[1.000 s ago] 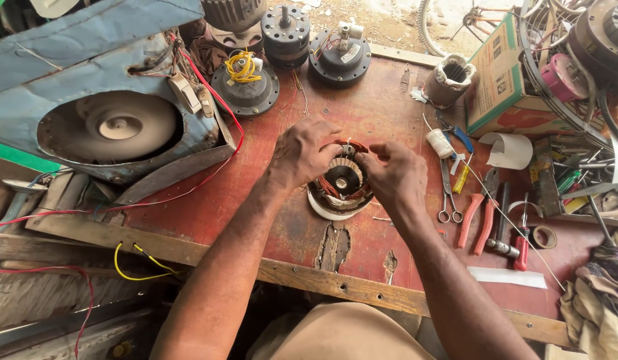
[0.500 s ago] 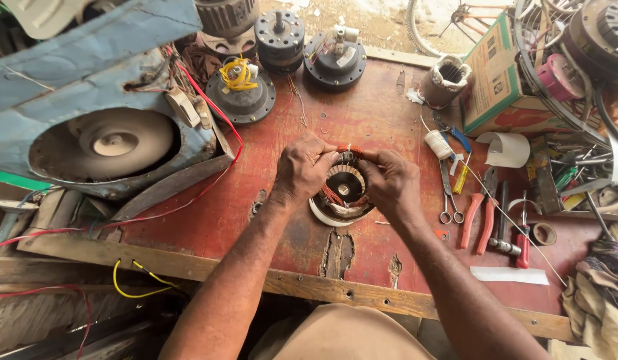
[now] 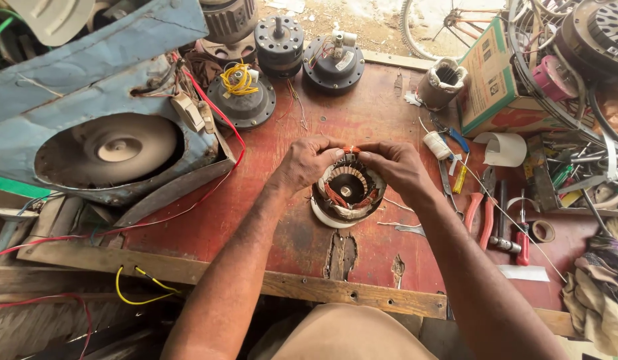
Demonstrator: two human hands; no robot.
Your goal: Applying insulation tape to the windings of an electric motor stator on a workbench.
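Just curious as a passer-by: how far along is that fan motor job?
Done: some copper wire sits in the motor core. In hand: left hand and right hand pinch wire at its top edge. Left: the ends look unjoined, and the pliers lie unused.

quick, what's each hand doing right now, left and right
Left hand: fingers pinched on the far rim of the round motor stator.
Right hand: fingers pinched on the same rim, at the copper winding.
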